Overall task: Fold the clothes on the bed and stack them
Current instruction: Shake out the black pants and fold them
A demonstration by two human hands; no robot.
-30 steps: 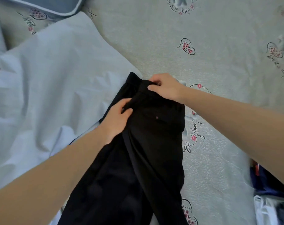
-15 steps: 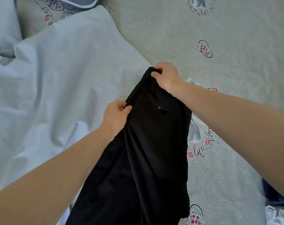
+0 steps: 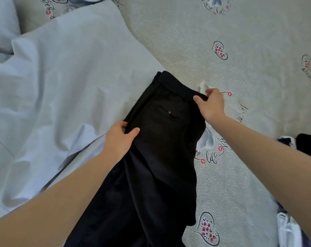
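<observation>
Trousers: the black trousers lie waist-end away from you on the bed, their left edge overlapping the pale blue sheet; the legs run down toward you and out of view at the bottom.
Left grip: your left hand pinches the left side seam below the waistband, thumb on top, fingers tucked under the cloth.
Right grip: your right hand pinches the right corner of the waistband, thumb on the black cloth, fingers curled behind the edge.
Step in hand: by my reading you are squaring the waist end flat before folding – the trousers look already doubled leg on leg, with the back pocket facing up.
Tension: draw the two hands gently apart so the waistband lies straight, not bowed; a diagonal ridge runs down from your left hand and should be smoothed out first.
Alignment: check that the side seams sit one over the other before you let go – a skewed start will likely show in every later fold.
Surface: the sheet under the left edge is rumpled, so slide the trousers onto the flatter bed at right if you can.
Next fold: I judge that bringing the hems up to the waistband comes next; the hems are hidden now.
Stack: more clothes sit at the right edge, partly cut off – whether they are folded I cannot tell.
</observation>
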